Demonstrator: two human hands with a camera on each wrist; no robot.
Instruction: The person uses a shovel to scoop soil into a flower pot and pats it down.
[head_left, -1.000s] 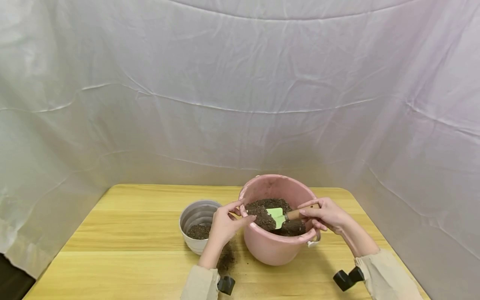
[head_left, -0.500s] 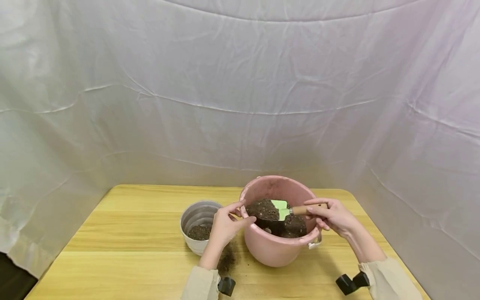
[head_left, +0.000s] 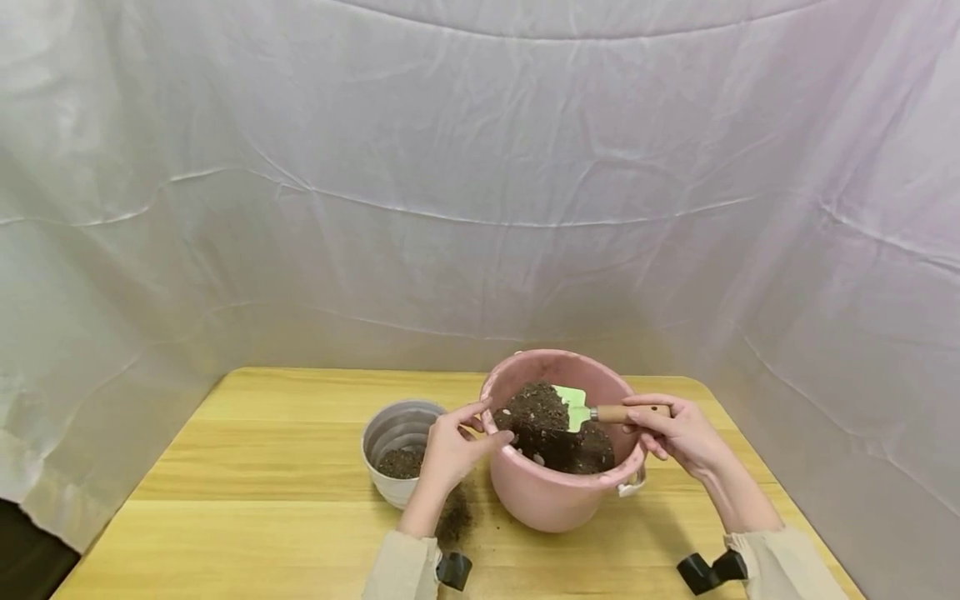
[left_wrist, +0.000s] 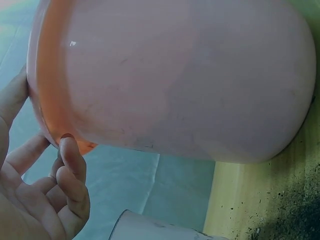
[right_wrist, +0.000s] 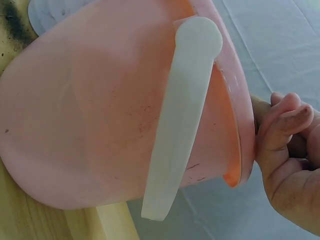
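Right hand (head_left: 678, 429) clenched around the wooden handle of a small trowel (head_left: 600, 411), at the right rim of the pink bucket (head_left: 551, 500). Long axis lying roughly level, left to right; green blade pointing left, over the soil (head_left: 551, 433) inside the bucket. Left hand (head_left: 450, 446) gripping the bucket's left rim, thumb hooked over the edge. White pot (head_left: 393, 433) just left of it, on the wooden table (head_left: 262, 467), with spilled dirt (head_left: 453, 518) nearby.
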